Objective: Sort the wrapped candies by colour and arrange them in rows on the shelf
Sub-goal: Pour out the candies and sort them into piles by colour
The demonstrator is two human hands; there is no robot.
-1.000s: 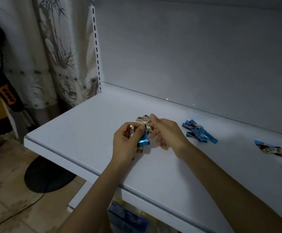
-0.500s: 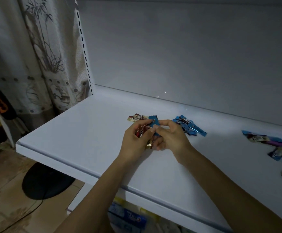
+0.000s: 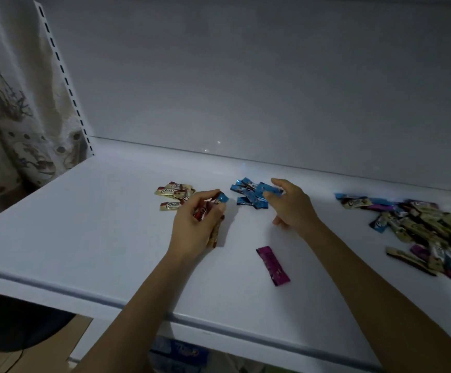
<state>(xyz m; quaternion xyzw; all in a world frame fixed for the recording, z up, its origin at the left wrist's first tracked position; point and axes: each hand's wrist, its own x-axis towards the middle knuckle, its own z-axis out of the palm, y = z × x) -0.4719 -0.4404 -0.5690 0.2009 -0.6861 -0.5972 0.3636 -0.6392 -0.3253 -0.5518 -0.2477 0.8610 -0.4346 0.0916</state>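
Note:
On the white shelf [image 3: 89,227] my left hand [image 3: 194,227] grips a bunch of wrapped candies [image 3: 210,208], red, gold and one blue sticking out at the top. Just left of it lie three gold candies [image 3: 174,195]. My right hand [image 3: 291,207] reaches over a small pile of blue candies [image 3: 251,195] and pinches a blue candy [image 3: 271,190] at the pile's right edge. A single purple candy [image 3: 273,265] lies nearer the front edge, between my forearms. A large unsorted heap of candies [image 3: 423,230] covers the right end of the shelf.
The shelf's grey back panel [image 3: 246,90] rises behind the piles. A perforated upright [image 3: 65,84] and a patterned curtain [image 3: 11,103] stand at the left. Below the front edge are packaged goods [image 3: 178,356] and a dark round base [image 3: 17,324] on the floor.
My hands, joined half a second ago, have parted: the right carried a blue candy rightward to the blue pile, the left stayed with its bunch. The view shifted right, revealing the purple candy and the heap.

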